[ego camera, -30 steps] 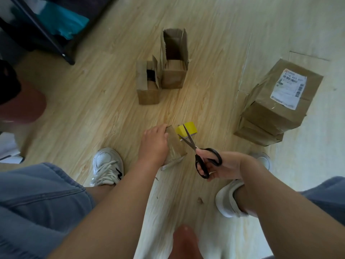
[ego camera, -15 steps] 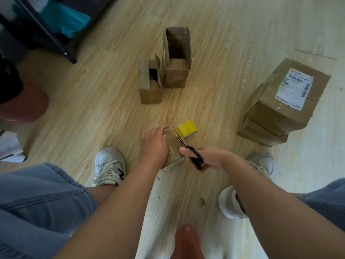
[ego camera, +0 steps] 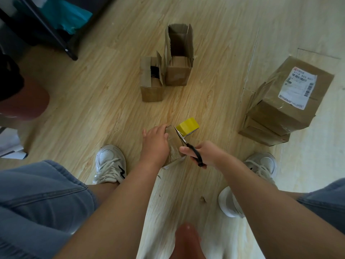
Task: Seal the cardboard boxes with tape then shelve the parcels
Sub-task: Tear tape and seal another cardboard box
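Person crouched over wood-look floor (ego camera: 104,101), both hands working on one small cardboard box (ego camera: 174,145) on the floor between the two sneakers.

Left hand (ego camera: 155,142): palm on the box's left side, fingers (ego camera: 162,127) curled together over the top far edge, pressing the box down.

Right hand (ego camera: 202,153): fingers closed around the black handles of scissors (ego camera: 192,150). Blades point far-left, along the box's upper right edge, tips right at the yellow tape roll (ego camera: 187,126). Can't tell whether the blades are parted or closed.

Tape roll sits just beyond the box on its far right corner, touching or nearly so; a strip seems to run from the roll onto the box, detail too small to confirm. Box surface looks glossy with tape on the near face.

Other task items:
- Two open boxes, far centre, side by side and touching: short open box (ego camera: 152,81) on the left with something dark inside, tall open box (ego camera: 179,57) on the right, flaps upright.
- Sealed parcels stack (ego camera: 285,101) at right, well apart from the hands; top one taped over, with white shipping label (ego camera: 297,86); at least one flatter box under it.

Far left: dark metal rack frame (ego camera: 46,28) with a teal item (ego camera: 69,17) on it.
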Action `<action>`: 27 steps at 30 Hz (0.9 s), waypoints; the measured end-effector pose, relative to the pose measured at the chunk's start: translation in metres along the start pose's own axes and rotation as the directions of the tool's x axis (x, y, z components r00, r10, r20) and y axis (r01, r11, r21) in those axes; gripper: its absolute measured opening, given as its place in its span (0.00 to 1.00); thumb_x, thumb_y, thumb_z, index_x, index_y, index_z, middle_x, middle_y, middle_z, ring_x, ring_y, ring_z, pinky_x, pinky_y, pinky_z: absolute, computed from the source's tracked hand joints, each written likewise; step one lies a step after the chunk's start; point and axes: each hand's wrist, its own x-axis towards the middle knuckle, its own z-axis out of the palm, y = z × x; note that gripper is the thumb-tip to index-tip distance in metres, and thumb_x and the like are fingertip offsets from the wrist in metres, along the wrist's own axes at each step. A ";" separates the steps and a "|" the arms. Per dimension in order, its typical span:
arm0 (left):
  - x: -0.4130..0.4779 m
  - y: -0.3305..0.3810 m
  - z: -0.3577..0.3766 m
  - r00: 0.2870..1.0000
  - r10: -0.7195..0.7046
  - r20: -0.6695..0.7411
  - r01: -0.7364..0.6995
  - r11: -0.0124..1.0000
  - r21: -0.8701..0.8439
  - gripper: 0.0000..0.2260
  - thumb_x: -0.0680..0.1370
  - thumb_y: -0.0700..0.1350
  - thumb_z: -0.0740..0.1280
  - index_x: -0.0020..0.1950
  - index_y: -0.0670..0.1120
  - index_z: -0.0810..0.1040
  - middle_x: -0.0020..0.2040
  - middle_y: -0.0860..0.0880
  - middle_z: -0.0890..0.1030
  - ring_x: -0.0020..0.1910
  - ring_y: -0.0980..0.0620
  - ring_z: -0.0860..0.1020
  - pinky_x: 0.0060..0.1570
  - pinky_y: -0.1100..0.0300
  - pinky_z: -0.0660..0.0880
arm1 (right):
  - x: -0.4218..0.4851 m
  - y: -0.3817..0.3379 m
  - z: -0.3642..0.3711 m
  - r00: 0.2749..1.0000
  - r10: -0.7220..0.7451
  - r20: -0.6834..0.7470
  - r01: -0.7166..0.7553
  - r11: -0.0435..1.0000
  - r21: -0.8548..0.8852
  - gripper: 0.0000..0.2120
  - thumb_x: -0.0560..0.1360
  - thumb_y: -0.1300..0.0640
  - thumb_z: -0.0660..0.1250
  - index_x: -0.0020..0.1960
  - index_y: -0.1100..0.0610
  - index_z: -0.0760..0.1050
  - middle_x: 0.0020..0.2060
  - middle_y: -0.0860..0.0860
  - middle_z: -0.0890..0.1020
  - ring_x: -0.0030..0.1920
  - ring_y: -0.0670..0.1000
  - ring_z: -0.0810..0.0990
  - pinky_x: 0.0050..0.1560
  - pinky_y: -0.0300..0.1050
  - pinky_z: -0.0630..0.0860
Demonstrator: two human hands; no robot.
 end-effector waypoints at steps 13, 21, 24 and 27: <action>0.003 -0.002 -0.001 1.000 0.006 0.008 -0.005 0.999 -0.049 0.18 0.84 0.41 0.55 0.73 0.48 0.70 0.67 0.46 0.75 0.68 0.48 0.69 0.75 0.45 0.50 | 0.001 0.008 -0.007 0.999 0.042 -0.002 -0.041 0.987 0.155 0.28 0.72 0.32 0.68 0.39 0.59 0.76 0.31 0.54 0.77 0.27 0.49 0.74 0.35 0.42 0.72; 0.002 0.000 -0.007 0.999 -0.020 0.041 0.024 0.996 -0.091 0.18 0.84 0.42 0.55 0.74 0.48 0.70 0.67 0.46 0.74 0.68 0.47 0.69 0.76 0.46 0.50 | -0.009 0.019 -0.022 0.980 -0.081 0.181 -0.043 0.806 0.590 0.23 0.74 0.35 0.67 0.34 0.54 0.76 0.30 0.53 0.69 0.30 0.50 0.68 0.34 0.46 0.67; 0.001 0.001 -0.007 0.999 -0.022 0.040 0.025 0.997 -0.075 0.18 0.84 0.42 0.55 0.74 0.48 0.70 0.67 0.46 0.74 0.67 0.47 0.69 0.75 0.45 0.51 | -0.013 0.022 -0.030 0.970 -0.082 0.228 -0.106 0.701 0.705 0.22 0.75 0.34 0.67 0.41 0.54 0.74 0.32 0.51 0.71 0.32 0.49 0.68 0.35 0.45 0.69; 0.001 0.003 -0.008 0.999 -0.032 0.038 0.034 0.998 -0.045 0.18 0.84 0.42 0.55 0.73 0.48 0.69 0.67 0.46 0.74 0.68 0.46 0.69 0.74 0.45 0.53 | -0.016 0.026 -0.033 0.962 -0.039 0.271 -0.171 0.687 0.706 0.25 0.70 0.33 0.71 0.42 0.54 0.70 0.33 0.51 0.71 0.32 0.49 0.69 0.36 0.45 0.70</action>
